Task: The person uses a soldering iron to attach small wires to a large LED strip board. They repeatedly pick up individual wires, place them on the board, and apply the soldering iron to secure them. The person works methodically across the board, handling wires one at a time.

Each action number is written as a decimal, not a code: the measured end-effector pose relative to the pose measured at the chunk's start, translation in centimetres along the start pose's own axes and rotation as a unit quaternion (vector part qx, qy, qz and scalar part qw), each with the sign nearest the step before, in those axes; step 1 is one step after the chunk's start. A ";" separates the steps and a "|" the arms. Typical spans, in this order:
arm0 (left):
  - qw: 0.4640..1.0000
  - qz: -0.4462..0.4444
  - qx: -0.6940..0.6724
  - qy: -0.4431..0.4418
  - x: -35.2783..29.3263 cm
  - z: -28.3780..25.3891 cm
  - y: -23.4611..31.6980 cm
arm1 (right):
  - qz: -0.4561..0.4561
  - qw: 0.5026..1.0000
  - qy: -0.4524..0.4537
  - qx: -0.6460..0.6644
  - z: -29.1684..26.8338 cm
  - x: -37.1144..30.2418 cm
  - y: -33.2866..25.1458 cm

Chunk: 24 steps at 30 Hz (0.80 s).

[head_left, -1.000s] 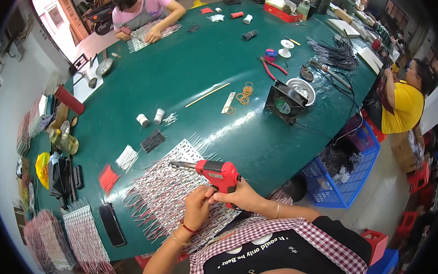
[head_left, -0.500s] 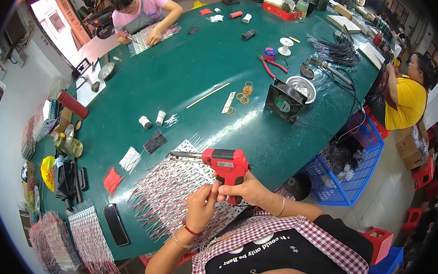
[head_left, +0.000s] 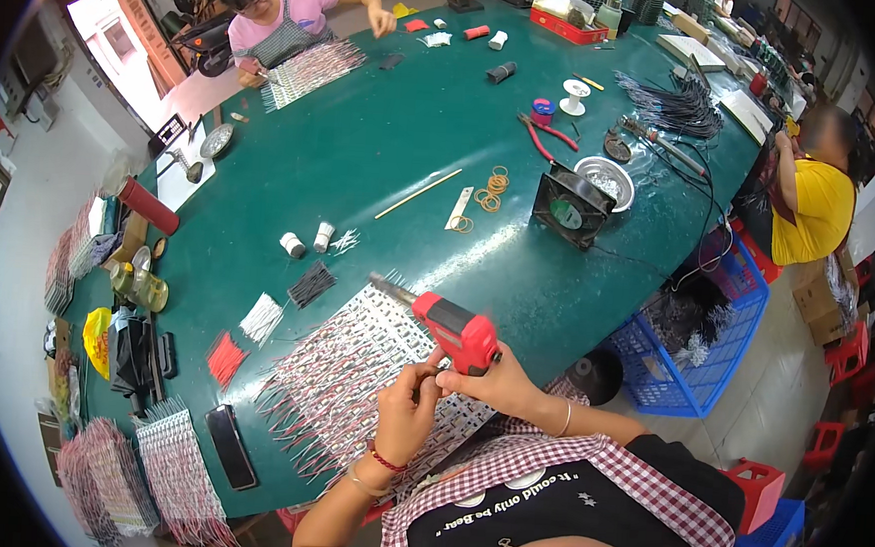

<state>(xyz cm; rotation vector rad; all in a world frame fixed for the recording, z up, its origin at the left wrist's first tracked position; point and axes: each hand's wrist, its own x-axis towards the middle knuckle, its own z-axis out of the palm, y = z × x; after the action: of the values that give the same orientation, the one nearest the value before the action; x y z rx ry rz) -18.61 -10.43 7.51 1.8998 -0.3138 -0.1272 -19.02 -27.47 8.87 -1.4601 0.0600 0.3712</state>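
Note:
My right hand (head_left: 499, 386) is wrapped round the grip of a red and black soldering gun (head_left: 459, 333). Its metal tip points to the upper left, over the far part of a white sheet of small circuit boards (head_left: 338, 346). Rows of pink and white wires run along that sheet. Close beside the gun's grip, my left hand (head_left: 407, 404) has its fingers pinched together. Whatever lies between those fingers is too small or hidden to make out.
White tubing pieces (head_left: 260, 318), black ones (head_left: 312, 284) and red ones (head_left: 224, 361) lie left of the sheet, near a phone (head_left: 232, 447). A small black fan (head_left: 570, 203) stands to the right. Across the table a co-worker handles a similar wired sheet (head_left: 314, 73).
The soldering gun has tilted, its tip swinging from level leftward to the upper left. My left hand stays beside the grip. The co-worker across the table has stretched an arm out over it.

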 end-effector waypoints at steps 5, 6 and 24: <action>0.999 0.008 -0.036 0.009 -0.2 0.4 -0.7 | -0.146 0.983 0.083 -0.074 1.1 -0.5 -0.4; 0.999 0.005 -0.047 0.005 -0.2 0.4 -0.7 | -0.156 0.979 0.089 -0.094 1.2 -0.6 -0.6; 0.996 -0.048 -0.070 -0.014 -0.2 0.0 0.1 | -0.174 0.965 0.117 -0.155 1.6 -0.6 -0.2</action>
<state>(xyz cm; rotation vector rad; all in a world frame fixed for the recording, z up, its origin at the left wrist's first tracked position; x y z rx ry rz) -18.79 -10.43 7.58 1.7753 -0.2261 -0.2347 -19.79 -26.05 9.44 -1.7816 -0.0683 -0.0862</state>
